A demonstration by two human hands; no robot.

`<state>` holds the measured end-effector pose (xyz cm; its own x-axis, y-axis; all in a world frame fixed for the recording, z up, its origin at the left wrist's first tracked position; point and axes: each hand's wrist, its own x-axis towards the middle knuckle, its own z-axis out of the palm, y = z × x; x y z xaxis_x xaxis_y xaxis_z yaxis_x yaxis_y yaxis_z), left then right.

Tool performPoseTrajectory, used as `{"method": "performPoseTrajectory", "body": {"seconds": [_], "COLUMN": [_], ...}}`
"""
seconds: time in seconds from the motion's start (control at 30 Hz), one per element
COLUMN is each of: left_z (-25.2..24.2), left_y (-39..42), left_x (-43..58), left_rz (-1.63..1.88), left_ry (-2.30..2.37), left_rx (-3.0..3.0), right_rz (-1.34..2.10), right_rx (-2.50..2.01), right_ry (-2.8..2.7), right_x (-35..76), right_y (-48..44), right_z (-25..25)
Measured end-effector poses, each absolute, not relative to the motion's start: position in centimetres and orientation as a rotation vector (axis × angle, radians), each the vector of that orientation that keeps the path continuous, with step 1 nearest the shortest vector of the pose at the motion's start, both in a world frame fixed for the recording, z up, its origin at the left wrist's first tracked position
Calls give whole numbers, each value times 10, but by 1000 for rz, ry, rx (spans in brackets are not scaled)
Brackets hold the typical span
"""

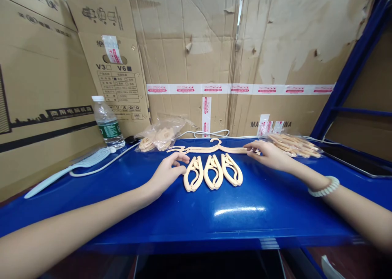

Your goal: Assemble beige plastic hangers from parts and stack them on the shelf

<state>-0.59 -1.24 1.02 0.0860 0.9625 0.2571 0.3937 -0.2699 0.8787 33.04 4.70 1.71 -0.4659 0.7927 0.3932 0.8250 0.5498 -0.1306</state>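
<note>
One unfolded hanger [205, 149] ends at the right fingers [256, 145].

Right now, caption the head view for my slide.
Left hand beside three folded beige plastic hangers; right hand by an unfolded beige plastic hanger.

Light falls bright from above, striking a white glare on the blue surface [196, 213]. Underneath sits deep shadow; toward the corners, straight lines lean and soften.
</note>
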Motion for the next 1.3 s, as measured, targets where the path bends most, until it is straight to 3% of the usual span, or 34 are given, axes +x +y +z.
{"method": "performPoseTrajectory", "body": {"seconds": [0.5,0.9,1.3], "left_z": [11,13,13], "left_y": [-15,-15,-12], "left_x": [-6,-8,-6], "left_rz": [1230,1308,1357], "left_ry": [1313,1268,1172], "left_rx": [1630,1637,1246], "right_rz": [-166,374,409], "right_rx": [-1304,-1248,-1116], "right_ry": [-2427,-2167,-1968], "right_x": [336,327,333], "right_y": [77,57,45], "right_z": [-9,7,26]}}
